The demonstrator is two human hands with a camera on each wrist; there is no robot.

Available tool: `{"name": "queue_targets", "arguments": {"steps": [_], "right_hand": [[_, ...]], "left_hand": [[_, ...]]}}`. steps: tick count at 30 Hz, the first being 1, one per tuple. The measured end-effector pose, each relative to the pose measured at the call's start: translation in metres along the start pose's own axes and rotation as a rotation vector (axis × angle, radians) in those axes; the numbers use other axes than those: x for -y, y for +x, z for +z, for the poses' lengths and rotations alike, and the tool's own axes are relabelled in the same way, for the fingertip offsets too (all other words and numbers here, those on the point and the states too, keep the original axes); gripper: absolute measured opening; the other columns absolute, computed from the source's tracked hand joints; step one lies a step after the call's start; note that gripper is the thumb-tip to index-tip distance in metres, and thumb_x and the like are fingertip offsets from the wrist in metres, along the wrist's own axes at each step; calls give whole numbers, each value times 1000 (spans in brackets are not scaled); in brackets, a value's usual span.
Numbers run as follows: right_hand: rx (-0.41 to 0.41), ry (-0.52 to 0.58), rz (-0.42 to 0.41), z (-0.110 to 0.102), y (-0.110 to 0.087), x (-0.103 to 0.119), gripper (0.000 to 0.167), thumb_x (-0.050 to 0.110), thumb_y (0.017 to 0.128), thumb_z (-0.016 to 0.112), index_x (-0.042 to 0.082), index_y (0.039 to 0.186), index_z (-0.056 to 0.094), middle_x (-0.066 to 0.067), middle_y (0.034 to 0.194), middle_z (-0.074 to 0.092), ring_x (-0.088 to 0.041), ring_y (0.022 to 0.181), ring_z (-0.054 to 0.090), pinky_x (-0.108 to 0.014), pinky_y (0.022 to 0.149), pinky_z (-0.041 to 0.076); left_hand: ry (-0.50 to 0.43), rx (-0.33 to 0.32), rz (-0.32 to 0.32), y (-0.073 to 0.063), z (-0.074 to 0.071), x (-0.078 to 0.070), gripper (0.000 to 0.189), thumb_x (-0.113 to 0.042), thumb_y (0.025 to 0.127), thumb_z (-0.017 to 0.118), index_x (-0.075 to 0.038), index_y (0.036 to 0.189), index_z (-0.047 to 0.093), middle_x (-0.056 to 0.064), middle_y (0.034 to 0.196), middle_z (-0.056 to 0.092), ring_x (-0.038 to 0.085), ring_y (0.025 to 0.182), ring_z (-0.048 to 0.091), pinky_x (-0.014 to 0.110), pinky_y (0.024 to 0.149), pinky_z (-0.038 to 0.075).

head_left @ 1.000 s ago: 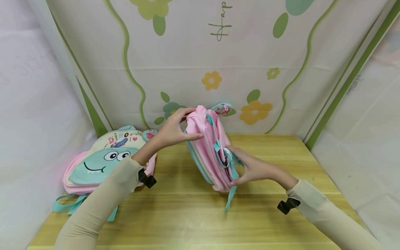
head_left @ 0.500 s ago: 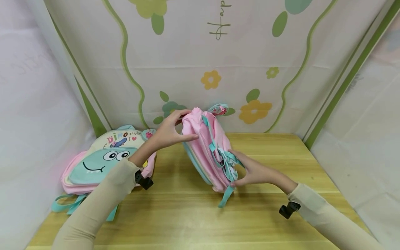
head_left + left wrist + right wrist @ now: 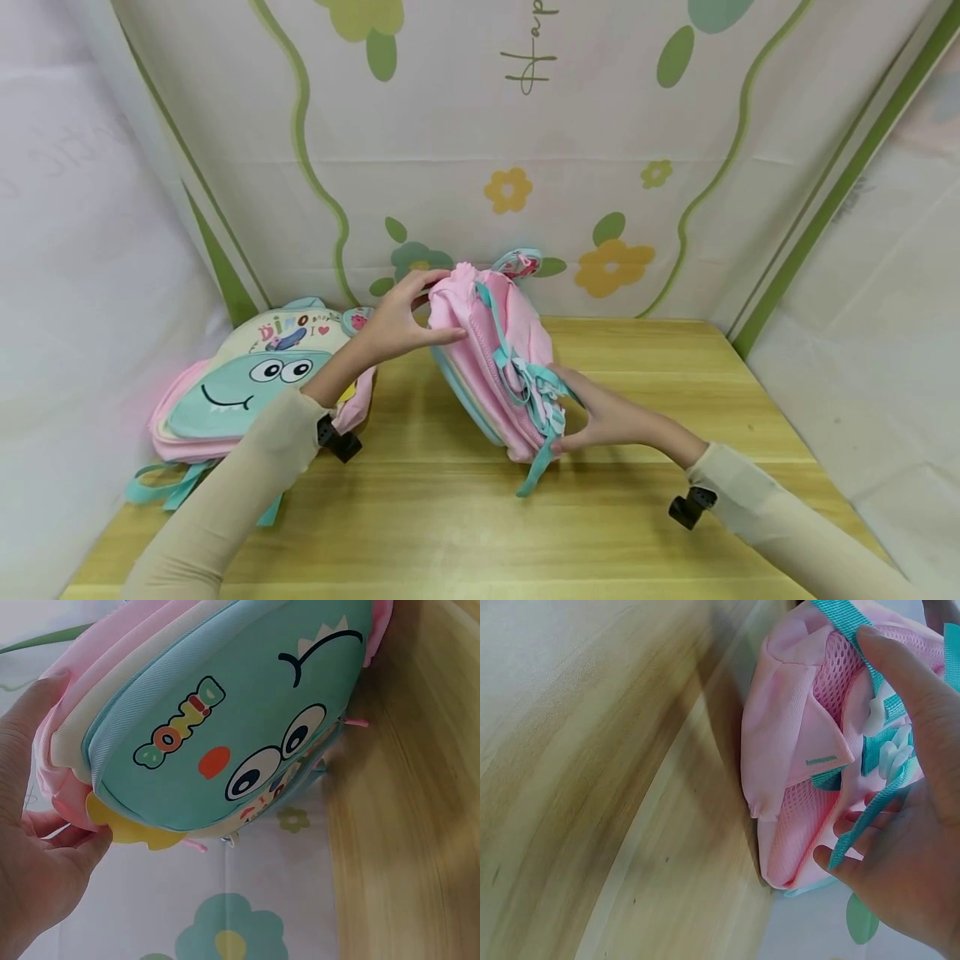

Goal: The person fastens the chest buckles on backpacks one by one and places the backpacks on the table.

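A small pink child's backpack (image 3: pixel 487 342) stands tilted on its edge on the wooden table, its side facing the head view. My left hand (image 3: pixel 408 315) grips its upper left side, thumb on the pink fabric and fingers near a yellow flap (image 3: pixel 135 827). The left wrist view shows its teal front pocket (image 3: pixel 225 735) with a cartoon face. My right hand (image 3: pixel 603 410) holds the strap side, thumb on a teal strap (image 3: pixel 847 626) and fingers curled at the back among the straps. A round teal-edged pouch (image 3: pixel 519 263) hangs at the top.
A second dinosaur backpack (image 3: pixel 240 392) lies face up at the left of the wooden table (image 3: pixel 450 533), teal straps trailing toward the front. White cloth walls with printed flowers (image 3: pixel 611 267) enclose the back and both sides.
Both hands keep hold of the backpack. Its top has shifted slightly left and leaned over, along with the left hand. The loose strap end at the bottom has swung left.
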State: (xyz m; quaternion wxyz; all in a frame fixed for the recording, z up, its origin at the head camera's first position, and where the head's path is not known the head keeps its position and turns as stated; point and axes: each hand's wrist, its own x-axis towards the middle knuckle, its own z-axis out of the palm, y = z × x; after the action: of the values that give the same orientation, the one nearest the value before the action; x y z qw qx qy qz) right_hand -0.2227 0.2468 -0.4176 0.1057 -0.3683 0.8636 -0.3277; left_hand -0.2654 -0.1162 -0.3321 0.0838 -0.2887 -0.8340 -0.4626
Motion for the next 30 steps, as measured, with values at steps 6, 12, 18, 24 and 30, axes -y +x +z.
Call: {"name": "queue_targets", "arguments": {"steps": [6,12,18,24,30], "right_hand": [[21,-1,-3,0,0,3,113,48,77,88,20,162,20,-8,166,27,-32,152,29,-59,118,33],[29,-12,10,-1,0,6,113,50,77,87,19,162,20,-9,166,26,-34,153,28,-60,118,32],[48,-7,33,-2,0,9,116,49,77,88,14,163,18,-11,167,24,-34,154,26,-59,119,31],[58,-40,70,-3,-1,7,121,52,77,87,8,163,15,-17,168,20,-39,154,24,-61,119,31],[83,-43,109,-4,-5,4,124,53,76,87,5,163,13,-18,169,17,-40,154,23,-62,119,30]], "left_hand": [[-31,-10,1,-6,0,5,84,-25,76,91,-9,148,51,6,142,53,21,132,51,41,116,43],[-39,-22,-6,-12,0,8,82,-23,76,91,-9,147,53,6,142,53,21,131,50,40,115,44],[-68,-12,-27,-17,-2,9,82,-19,76,91,-8,147,52,8,143,52,22,131,50,41,116,42],[-63,1,-47,-21,-2,14,82,-20,76,91,-9,148,52,8,142,52,22,131,50,42,115,44],[-34,38,-84,-29,2,24,84,-24,76,92,-9,148,52,9,144,52,24,133,50,44,113,45]]}}
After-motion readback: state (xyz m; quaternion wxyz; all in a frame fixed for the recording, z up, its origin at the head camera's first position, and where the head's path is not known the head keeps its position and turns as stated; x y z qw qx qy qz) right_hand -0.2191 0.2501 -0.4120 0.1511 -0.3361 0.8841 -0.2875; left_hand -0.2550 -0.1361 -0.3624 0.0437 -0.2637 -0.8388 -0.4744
